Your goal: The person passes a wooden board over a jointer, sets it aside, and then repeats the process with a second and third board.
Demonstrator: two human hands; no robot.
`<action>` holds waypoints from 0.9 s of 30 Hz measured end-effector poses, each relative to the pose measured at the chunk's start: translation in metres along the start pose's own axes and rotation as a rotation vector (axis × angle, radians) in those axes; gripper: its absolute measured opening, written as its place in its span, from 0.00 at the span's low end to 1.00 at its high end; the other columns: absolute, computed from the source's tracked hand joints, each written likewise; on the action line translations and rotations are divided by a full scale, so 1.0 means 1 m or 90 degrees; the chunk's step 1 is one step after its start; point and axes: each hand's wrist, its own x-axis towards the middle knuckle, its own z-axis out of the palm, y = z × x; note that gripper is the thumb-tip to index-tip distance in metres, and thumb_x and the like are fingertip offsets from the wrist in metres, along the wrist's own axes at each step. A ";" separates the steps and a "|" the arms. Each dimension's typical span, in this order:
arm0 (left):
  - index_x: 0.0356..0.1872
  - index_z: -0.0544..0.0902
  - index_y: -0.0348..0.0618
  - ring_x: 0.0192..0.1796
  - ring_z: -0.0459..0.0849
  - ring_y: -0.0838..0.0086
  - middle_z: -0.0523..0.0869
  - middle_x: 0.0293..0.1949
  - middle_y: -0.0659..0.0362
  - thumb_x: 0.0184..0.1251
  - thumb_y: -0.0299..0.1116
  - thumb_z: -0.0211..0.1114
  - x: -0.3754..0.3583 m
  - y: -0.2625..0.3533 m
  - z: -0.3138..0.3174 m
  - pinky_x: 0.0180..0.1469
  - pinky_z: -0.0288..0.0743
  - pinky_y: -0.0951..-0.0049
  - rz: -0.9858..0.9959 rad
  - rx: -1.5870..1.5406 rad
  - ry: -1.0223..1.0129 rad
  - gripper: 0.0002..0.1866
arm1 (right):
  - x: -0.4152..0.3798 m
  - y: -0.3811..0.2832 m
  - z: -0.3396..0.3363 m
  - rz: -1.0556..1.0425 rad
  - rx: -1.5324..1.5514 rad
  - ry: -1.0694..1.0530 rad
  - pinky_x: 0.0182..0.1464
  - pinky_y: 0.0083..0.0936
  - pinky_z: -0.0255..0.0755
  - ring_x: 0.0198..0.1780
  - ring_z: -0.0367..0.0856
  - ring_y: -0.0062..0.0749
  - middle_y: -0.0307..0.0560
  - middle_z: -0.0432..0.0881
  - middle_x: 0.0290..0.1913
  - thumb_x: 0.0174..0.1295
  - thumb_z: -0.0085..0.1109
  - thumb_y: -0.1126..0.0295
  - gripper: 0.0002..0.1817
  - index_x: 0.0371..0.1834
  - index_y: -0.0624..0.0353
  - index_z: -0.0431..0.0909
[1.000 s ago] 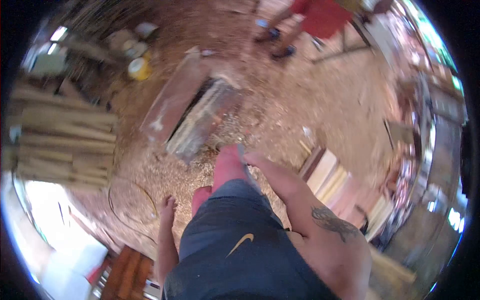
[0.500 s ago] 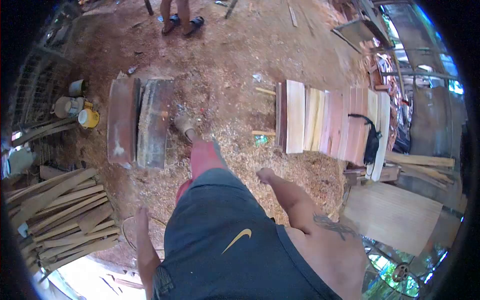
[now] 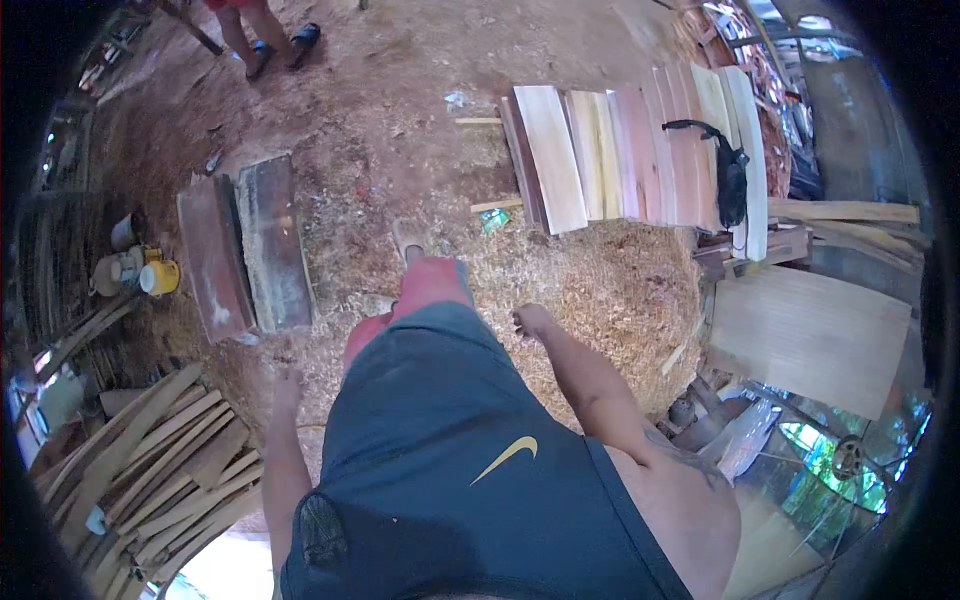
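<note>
My right hand (image 3: pixel 531 321) hangs over the floor right of my legs, its fingers curled in with nothing visible in them. Below and right of it lie pale wood shavings (image 3: pixel 620 290). My left hand (image 3: pixel 287 385) hangs on the other side, small and blurred, so its fingers cannot be made out. It is nearest to two dark, dusty slabs (image 3: pixel 275 245) on the ground and a heap of cut wood strips (image 3: pixel 190 450). Neither hand touches any of these.
A row of planks (image 3: pixel 625 155) lies ahead right, with a black strapped item (image 3: pixel 733 185) on top. A pale sheet (image 3: pixel 810 330) is at the right. A yellow container (image 3: pixel 159 277) stands at the left. Another person's legs (image 3: pixel 262 35) show at the upper left.
My view has turned and moved forward. The planks now sit higher and further left, and the other person's legs are nearer the upper left corner. Both hands still hang at my sides.
</note>
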 end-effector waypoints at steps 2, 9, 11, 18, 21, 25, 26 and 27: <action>0.55 0.84 0.40 0.38 0.85 0.70 0.88 0.42 0.56 0.79 0.43 0.61 0.008 0.031 0.000 0.40 0.80 0.63 0.055 -0.025 0.015 0.18 | 0.039 0.038 -0.013 -0.022 0.025 -0.032 0.30 0.37 0.80 0.29 0.87 0.39 0.49 0.86 0.38 0.72 0.59 0.61 0.14 0.47 0.61 0.83; 0.58 0.81 0.35 0.39 0.88 0.65 0.89 0.44 0.55 0.80 0.43 0.64 0.101 0.071 0.021 0.37 0.83 0.64 0.123 0.168 -0.034 0.21 | -0.048 0.055 -0.017 0.068 0.200 0.034 0.28 0.40 0.82 0.28 0.88 0.39 0.52 0.85 0.32 0.70 0.58 0.65 0.12 0.39 0.63 0.83; 0.64 0.81 0.38 0.43 0.89 0.65 0.90 0.45 0.52 0.78 0.48 0.64 0.119 0.070 0.036 0.46 0.83 0.62 0.140 0.251 0.044 0.25 | -0.042 0.084 -0.019 0.085 0.161 0.034 0.26 0.40 0.82 0.27 0.89 0.41 0.54 0.86 0.30 0.69 0.58 0.66 0.11 0.37 0.65 0.83; 0.63 0.83 0.35 0.41 0.88 0.66 0.89 0.44 0.52 0.75 0.46 0.66 0.047 0.156 0.086 0.44 0.83 0.63 0.168 0.111 -0.016 0.26 | 0.026 0.100 -0.089 0.083 0.300 0.045 0.26 0.43 0.79 0.26 0.86 0.40 0.53 0.85 0.32 0.68 0.59 0.64 0.11 0.39 0.64 0.81; 0.60 0.84 0.34 0.39 0.88 0.65 0.89 0.41 0.52 0.74 0.44 0.66 0.030 0.182 0.123 0.42 0.84 0.67 0.060 0.147 -0.017 0.24 | 0.073 0.095 -0.134 0.074 0.398 0.044 0.29 0.39 0.74 0.27 0.81 0.38 0.49 0.82 0.33 0.69 0.60 0.61 0.12 0.46 0.58 0.80; 0.59 0.85 0.35 0.38 0.89 0.66 0.90 0.40 0.52 0.72 0.45 0.67 0.046 0.225 0.190 0.42 0.83 0.64 0.015 0.222 -0.042 0.25 | 0.131 0.105 -0.190 0.053 0.521 0.042 0.29 0.37 0.73 0.29 0.81 0.36 0.47 0.81 0.32 0.68 0.60 0.61 0.12 0.44 0.57 0.79; 0.59 0.85 0.35 0.40 0.90 0.65 0.91 0.41 0.51 0.73 0.46 0.67 0.008 0.282 0.226 0.44 0.84 0.63 0.012 0.299 -0.049 0.25 | 0.148 0.108 -0.196 0.066 0.583 0.038 0.29 0.37 0.73 0.29 0.81 0.36 0.47 0.81 0.33 0.68 0.60 0.61 0.12 0.44 0.57 0.79; 0.59 0.85 0.34 0.42 0.91 0.65 0.91 0.43 0.50 0.73 0.47 0.67 -0.010 0.327 0.262 0.46 0.84 0.62 0.009 0.378 -0.058 0.25 | 0.163 0.107 -0.201 0.077 0.604 0.044 0.29 0.37 0.74 0.30 0.81 0.36 0.48 0.82 0.33 0.68 0.61 0.60 0.12 0.44 0.57 0.80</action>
